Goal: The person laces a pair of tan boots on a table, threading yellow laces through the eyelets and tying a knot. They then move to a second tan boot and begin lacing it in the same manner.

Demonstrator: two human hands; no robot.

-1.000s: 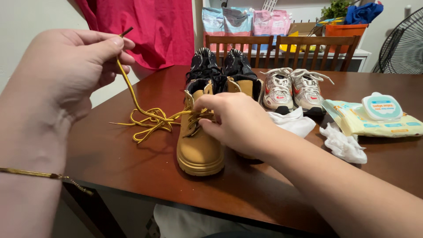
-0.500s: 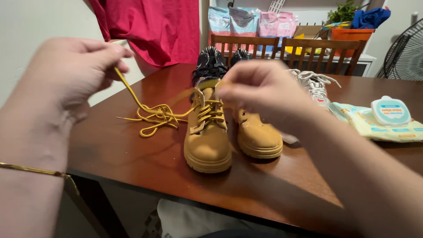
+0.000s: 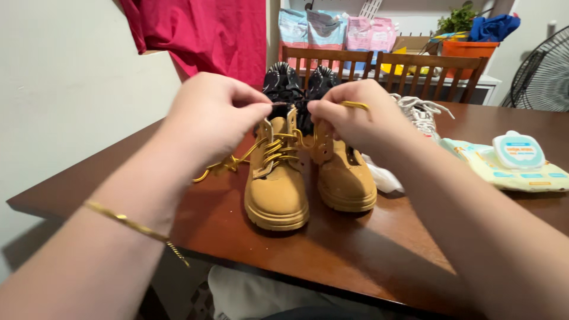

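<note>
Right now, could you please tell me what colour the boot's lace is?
Yellow; the yellow boot lace shows best in the head view.

Left hand (image 3: 210,115) now lower, apparently nearer the boot (image 3: 275,178).

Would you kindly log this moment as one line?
left hand: pinching yellow lace | right hand: pinching lace end | tan boots: upright on table

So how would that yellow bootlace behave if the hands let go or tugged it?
The yellow round bootlace looks floppy: its slack lies coiled on the brown wooden table. Tugging would likely drag the small tan boot, which seems light. Both hands pinch its ends.
</note>
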